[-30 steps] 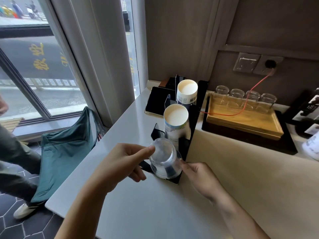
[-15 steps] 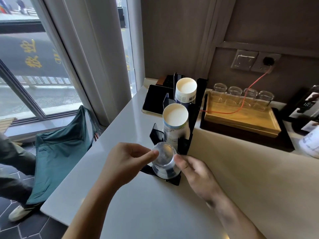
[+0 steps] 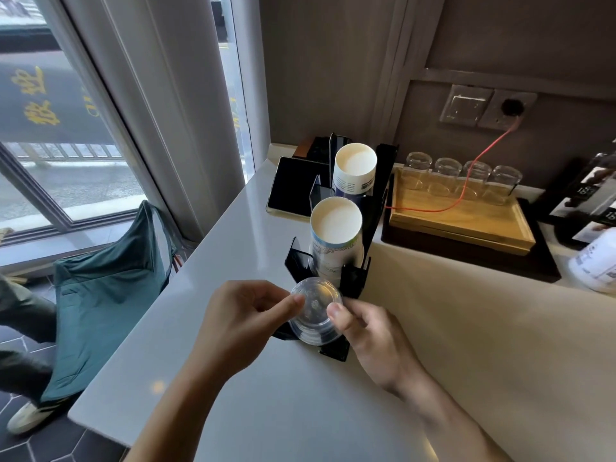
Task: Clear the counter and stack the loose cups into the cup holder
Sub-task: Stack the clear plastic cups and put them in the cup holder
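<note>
Left hand (image 3: 243, 323) and right hand (image 3: 370, 331) pinch the clear cups (image 3: 315, 310) seated in the cup holder (image 3: 353, 275).

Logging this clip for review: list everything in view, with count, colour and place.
clear plastic cups: one stack, transparent, front slot of holder
cup holder: one, black, counter centre
paper cup stacks: two, white, inverted in holder
glasses: four, clear, on tray
wooden tray: one, tan, by wall
cable: one, red, from socket
tablet: one, black, behind holder
left hand: touching clear cups
right hand: touching clear cups
</note>
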